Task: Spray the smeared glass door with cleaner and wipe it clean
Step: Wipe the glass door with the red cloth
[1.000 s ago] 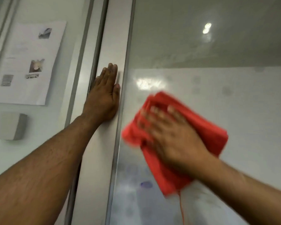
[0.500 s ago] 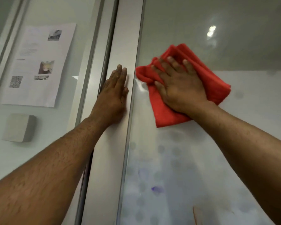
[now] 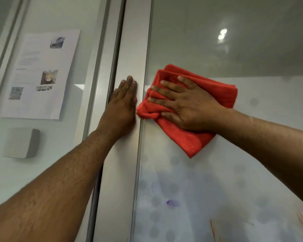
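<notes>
The glass door (image 3: 234,172) fills the right half of the view, hazy with round smudges and a small purple mark low down. A folded red cloth (image 3: 192,138) lies flat against the glass beside the door's left edge. My right hand (image 3: 184,105) presses on the cloth with fingers spread and pointing left, gripping its bunched left end. My left hand (image 3: 122,109) rests flat on the silver metal door frame (image 3: 122,172), fingers together and pointing up, holding nothing. No spray bottle is in view.
Left of the frame is a glass wall panel (image 3: 63,154) with a printed paper sheet (image 3: 40,74) taped on it and a small grey box (image 3: 21,143) below. A ceiling light reflects in the glass at the upper right.
My right hand swept the red cloth up the glass, then down and left toward the frame edge. My left hand has stayed flat on the frame.
</notes>
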Demonstrator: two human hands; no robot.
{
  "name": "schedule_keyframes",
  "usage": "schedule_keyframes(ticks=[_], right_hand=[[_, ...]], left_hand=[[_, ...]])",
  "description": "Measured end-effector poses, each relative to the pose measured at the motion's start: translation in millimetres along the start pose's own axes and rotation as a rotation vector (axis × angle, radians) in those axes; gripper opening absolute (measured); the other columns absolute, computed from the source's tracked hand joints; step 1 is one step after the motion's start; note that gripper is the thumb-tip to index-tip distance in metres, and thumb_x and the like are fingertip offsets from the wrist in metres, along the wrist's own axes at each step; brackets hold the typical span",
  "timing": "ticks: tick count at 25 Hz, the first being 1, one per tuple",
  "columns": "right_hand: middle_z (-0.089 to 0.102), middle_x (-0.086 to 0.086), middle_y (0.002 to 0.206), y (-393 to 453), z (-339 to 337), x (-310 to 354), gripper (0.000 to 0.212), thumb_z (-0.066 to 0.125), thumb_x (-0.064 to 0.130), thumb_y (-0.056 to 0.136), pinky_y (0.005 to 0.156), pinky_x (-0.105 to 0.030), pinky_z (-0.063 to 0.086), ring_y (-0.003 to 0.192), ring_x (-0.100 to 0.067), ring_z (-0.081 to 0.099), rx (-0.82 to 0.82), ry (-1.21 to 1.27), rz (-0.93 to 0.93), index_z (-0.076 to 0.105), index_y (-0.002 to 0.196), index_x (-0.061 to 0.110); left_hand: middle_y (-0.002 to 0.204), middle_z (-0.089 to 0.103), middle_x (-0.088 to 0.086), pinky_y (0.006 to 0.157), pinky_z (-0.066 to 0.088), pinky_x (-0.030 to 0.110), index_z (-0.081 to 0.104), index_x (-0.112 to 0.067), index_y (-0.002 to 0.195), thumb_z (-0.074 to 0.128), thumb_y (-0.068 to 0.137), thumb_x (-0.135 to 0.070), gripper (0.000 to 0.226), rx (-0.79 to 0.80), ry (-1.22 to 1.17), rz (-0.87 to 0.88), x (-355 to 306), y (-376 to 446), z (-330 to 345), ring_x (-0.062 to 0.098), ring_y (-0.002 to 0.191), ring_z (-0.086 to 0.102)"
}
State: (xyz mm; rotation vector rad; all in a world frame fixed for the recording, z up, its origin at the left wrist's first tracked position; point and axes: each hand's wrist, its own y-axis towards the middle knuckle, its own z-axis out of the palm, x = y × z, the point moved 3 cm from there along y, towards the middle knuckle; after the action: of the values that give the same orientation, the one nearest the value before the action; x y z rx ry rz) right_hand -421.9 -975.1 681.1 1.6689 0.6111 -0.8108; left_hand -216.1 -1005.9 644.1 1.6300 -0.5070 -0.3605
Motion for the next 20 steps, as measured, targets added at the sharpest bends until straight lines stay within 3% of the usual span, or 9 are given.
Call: schedule_keyframes(ticks=[5,8,10,12,15,18,20], right_hand=[[0.028,0.003,0.159,-50,17,77,0.058,0.032,0.053,0.095,0.118,-0.055,0.01,0.148,-0.022,0.021,-0.049,0.106,-0.227,0.032,0.149,0.034],[0.026,0.006,0.16,-111,24,139,0.055,0.039,0.05,0.096,0.12,-0.051,0.003,0.15,-0.019,0.014,0.059,0.195,-0.434,0.036,0.149,0.033],[0.03,0.007,0.158,-142,21,114,0.053,0.045,0.047,0.095,0.12,-0.047,0.007,0.149,-0.018,0.019,0.043,0.251,-0.457,0.041,0.146,0.033],[0.038,0.003,0.154,-158,22,41,0.052,0.047,0.042,0.092,0.119,-0.046,0.013,0.145,-0.023,0.029,-0.04,0.218,-0.18,0.044,0.144,0.035],[0.04,-0.006,0.154,-168,19,-61,0.054,0.034,0.048,0.094,0.116,-0.05,0.015,0.143,-0.03,0.032,-0.125,0.146,0.384,0.03,0.147,0.035],[0.028,-0.001,0.159,-133,18,-49,0.067,0.028,0.066,0.091,0.117,-0.055,0.011,0.147,-0.027,0.024,-0.173,0.114,0.665,0.031,0.15,0.034],[0.026,0.001,0.16,-111,15,-1,0.073,0.033,0.071,0.087,0.118,-0.056,0.008,0.148,-0.024,0.02,-0.173,0.157,0.656,0.031,0.15,0.034]], left_hand=[[0.167,0.009,0.006,0.126,0.005,0.035,0.017,-0.01,0.158,0.03,0.109,-0.019,0.052,0.035,0.045,-0.014,-1,-3,-1,0.019,0.154,0.005],[0.167,0.004,0.008,0.126,0.003,0.035,0.012,-0.01,0.159,0.027,0.108,-0.024,0.055,0.063,0.075,0.0,-3,-3,-1,0.021,0.154,0.001],[0.168,0.001,0.008,0.125,0.002,0.036,0.009,-0.01,0.159,0.025,0.107,-0.031,0.058,0.073,0.11,0.023,-1,-8,1,0.021,0.154,-0.001],[0.168,0.0,0.008,0.125,0.001,0.035,0.008,-0.011,0.159,0.023,0.105,-0.035,0.061,0.062,0.14,0.022,0,-17,4,0.02,0.154,-0.001],[0.168,0.0,0.004,0.125,0.002,0.032,0.008,-0.014,0.159,0.02,0.105,-0.036,0.06,0.017,0.172,-0.014,-6,-30,8,0.015,0.154,-0.001],[0.168,0.0,0.002,0.125,0.003,0.032,0.007,-0.015,0.159,0.019,0.105,-0.036,0.059,0.02,0.171,-0.028,-10,-31,12,0.014,0.154,-0.002],[0.168,-0.001,0.002,0.125,0.001,0.031,0.007,-0.016,0.16,0.019,0.105,-0.037,0.059,0.027,0.166,-0.035,-11,-35,14,0.012,0.153,-0.003]])
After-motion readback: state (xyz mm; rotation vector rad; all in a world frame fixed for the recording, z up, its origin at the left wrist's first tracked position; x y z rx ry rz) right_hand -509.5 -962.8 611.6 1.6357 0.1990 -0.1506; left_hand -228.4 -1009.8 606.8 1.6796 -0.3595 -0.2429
